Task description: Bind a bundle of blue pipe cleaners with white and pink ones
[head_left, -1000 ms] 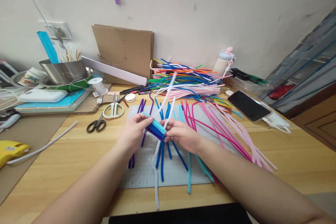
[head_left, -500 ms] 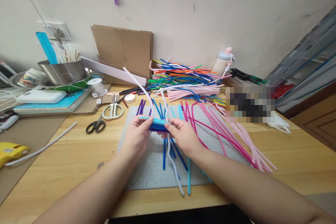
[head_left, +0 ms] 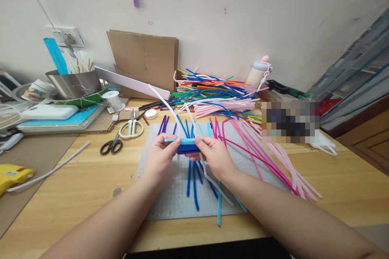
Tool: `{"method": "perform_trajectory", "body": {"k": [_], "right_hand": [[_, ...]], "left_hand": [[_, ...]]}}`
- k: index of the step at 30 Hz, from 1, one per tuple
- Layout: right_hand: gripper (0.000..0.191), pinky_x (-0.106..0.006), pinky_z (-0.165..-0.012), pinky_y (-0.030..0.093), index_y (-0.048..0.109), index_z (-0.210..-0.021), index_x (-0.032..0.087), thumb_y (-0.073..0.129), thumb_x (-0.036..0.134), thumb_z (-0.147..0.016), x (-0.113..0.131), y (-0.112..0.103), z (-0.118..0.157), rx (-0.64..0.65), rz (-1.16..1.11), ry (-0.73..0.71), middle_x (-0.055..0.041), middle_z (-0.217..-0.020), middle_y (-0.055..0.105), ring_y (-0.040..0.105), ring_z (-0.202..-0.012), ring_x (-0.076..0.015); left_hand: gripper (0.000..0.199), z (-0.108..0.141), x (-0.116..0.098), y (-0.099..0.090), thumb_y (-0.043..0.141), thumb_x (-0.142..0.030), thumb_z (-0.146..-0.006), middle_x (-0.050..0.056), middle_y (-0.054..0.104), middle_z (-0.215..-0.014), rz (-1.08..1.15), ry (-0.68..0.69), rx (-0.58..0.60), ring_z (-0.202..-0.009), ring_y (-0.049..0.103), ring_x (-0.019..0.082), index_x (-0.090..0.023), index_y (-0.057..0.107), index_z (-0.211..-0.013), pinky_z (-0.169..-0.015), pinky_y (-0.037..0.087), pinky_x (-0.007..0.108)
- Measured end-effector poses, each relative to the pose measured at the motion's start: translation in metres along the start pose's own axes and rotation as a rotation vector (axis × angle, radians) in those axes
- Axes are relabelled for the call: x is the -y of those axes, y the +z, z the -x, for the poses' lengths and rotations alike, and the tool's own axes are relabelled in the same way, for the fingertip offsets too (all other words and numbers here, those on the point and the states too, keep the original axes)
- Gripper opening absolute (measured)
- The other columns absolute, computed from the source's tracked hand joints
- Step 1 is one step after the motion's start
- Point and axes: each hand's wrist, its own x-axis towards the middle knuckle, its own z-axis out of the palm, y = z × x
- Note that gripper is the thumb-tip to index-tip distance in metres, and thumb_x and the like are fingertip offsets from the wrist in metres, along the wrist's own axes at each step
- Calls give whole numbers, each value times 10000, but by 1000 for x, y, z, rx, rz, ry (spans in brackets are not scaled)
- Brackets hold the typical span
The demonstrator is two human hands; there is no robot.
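A small woven strip (head_left: pixel 187 145) of light blue, blue and purple pipe cleaners is stretched between my hands above the grey cutting mat (head_left: pixel 170 206). My left hand (head_left: pixel 164 151) pinches its left end, where a light blue tip sticks out past the thumb. At the right end, my right hand (head_left: pixel 211 153) grips it between thumb and fingers. Two white pipe cleaners (head_left: pixel 164 99) rise from the strip, and a white length hangs below my right hand. Blue pipe cleaners (head_left: pixel 189 182) lie on the mat beneath.
Pink pipe cleaners (head_left: pixel 282 158) spread over the right of the mat. Behind is a colourful pile (head_left: pixel 212 85). White-handled scissors (head_left: pixel 131 129) and black-handled scissors (head_left: pixel 111 145) lie left, with a yellow glue gun (head_left: pixel 13 174) at the far left. Cardboard (head_left: pixel 146 56) leans on the wall.
Both hands have shifted slightly right with the strip. The hanging white end has swung to the right, and the upper left white one leans differently.
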Motion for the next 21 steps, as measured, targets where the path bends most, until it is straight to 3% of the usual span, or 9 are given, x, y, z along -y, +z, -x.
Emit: {"method": "perform_trajectory", "body": {"k": [7, 15, 21], "right_hand": [[277, -259, -484, 525, 586, -923, 169, 614, 359, -724, 2, 1, 1, 77, -90, 85, -39, -816, 664, 658, -619, -168], [192, -288, -483, 526, 551, -932, 161, 496, 267, -782, 1, -2, -1, 60, -267, 92, -52, -778, 667, 665, -634, -195], [253, -236, -482, 527, 568, -936, 173, 630, 301, -726, 1, 0, 0, 91, -148, 94, -36, -856, 663, 667, -624, -164]], "left_hand": [[220, 0, 0, 0, 719, -249, -612, -32, 589, -644, 22, -3, -3, -618, 554, 99, -174, 539, -715, -579, 393, 213], [212, 0, -2, 3, 718, -212, -608, -42, 593, -644, 105, 7, -74, -623, 568, 95, -177, 536, -710, -596, 416, 212], [202, -1, 2, 0, 710, -212, -627, -31, 594, -644, 59, 16, -51, -654, 575, 108, -170, 530, -709, -628, 425, 226]]}}
